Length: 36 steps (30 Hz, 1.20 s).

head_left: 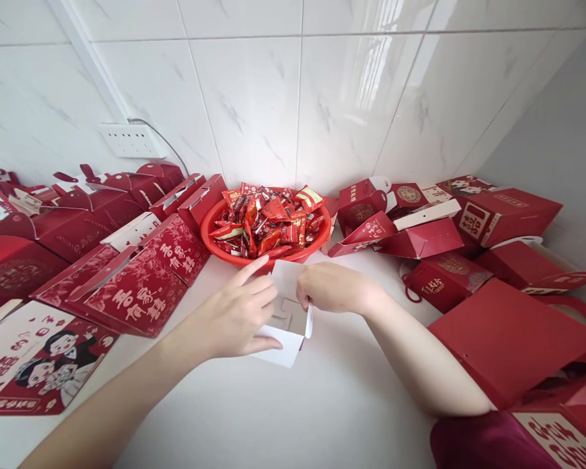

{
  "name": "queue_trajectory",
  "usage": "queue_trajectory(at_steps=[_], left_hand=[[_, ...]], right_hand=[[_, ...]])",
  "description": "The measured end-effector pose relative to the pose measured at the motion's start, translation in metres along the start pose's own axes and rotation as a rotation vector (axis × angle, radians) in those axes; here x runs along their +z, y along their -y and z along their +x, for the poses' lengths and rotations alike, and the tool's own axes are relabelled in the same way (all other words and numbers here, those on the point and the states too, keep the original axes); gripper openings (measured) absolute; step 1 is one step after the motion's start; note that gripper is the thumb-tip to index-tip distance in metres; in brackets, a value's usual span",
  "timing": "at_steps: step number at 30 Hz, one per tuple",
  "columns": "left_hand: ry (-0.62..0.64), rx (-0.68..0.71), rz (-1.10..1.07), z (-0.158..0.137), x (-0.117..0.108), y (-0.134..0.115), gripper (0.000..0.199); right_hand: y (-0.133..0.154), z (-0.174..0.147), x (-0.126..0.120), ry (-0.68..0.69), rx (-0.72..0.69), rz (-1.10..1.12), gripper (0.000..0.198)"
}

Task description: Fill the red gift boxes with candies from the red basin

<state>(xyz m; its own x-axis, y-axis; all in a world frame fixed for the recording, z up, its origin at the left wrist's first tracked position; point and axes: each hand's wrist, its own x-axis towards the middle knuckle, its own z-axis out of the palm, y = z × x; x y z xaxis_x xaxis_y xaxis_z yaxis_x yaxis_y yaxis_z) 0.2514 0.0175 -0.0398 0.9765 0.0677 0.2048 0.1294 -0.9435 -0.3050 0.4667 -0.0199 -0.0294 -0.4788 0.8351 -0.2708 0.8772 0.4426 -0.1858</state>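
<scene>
A small cardboard gift box (297, 311) stands with its top flaps up on the table in front of me, its white inside and slotted bottom showing. My left hand (241, 316) holds its left side, index finger stretched toward the basin and thumb along the front flap (284, 352). The middle fingers bend over the left wall and partly hide it. My right hand (334, 286) is closed at the right wall, its fingers curled down over the edge. Just beyond the box is a red plastic basin (206, 228) heaped with red-wrapped candies (273, 218).
Red gift boxes (137, 280) line the left side, with a box printed with a cartoon couple (53, 358) nearest. More red boxes (512, 332) crowd the right, close to my forearm. Behind stands a tiled wall (254, 104) with a socket strip (133, 140).
</scene>
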Motion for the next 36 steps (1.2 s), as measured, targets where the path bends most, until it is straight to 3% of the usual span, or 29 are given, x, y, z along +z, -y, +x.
queue_trajectory(at_steps=[3,9,11,15,22,26,29,31,34,36], left_hand=[[0.101,-0.153,-0.063,-0.004,-0.003,0.004,0.051],[0.463,-0.408,-0.56,-0.005,0.017,0.011,0.042],[0.517,-0.465,-0.613,-0.003,0.023,0.011,0.041],[0.497,-0.46,-0.577,0.004,0.027,0.005,0.035],[0.542,-0.443,-0.555,0.006,0.018,-0.014,0.038],[0.568,-0.459,-0.558,0.007,0.017,-0.02,0.038],[0.561,-0.436,-0.545,0.006,0.02,-0.02,0.039],[0.509,-0.418,-0.484,0.006,0.024,-0.019,0.043],[0.338,-0.451,-0.298,0.007,0.033,-0.018,0.072],[0.217,-0.498,-0.177,0.009,0.038,-0.017,0.08]], right_hand=[[-0.005,-0.002,0.0,0.023,-0.002,0.036,0.037],[-0.012,0.004,0.005,0.034,-0.022,0.119,0.038],[-0.012,0.004,0.005,0.031,-0.029,0.127,0.038],[-0.005,-0.009,-0.001,0.023,0.033,0.121,0.041],[0.021,-0.021,-0.001,-0.281,0.115,0.013,0.027],[0.025,0.002,0.01,-0.15,0.228,-0.112,0.018],[0.019,0.016,0.018,-0.089,0.205,-0.095,0.022],[0.011,0.022,0.021,-0.098,0.186,-0.074,0.022],[-0.003,0.029,0.026,-0.157,0.184,-0.007,0.023],[-0.011,0.035,0.029,-0.214,0.165,0.073,0.023]])
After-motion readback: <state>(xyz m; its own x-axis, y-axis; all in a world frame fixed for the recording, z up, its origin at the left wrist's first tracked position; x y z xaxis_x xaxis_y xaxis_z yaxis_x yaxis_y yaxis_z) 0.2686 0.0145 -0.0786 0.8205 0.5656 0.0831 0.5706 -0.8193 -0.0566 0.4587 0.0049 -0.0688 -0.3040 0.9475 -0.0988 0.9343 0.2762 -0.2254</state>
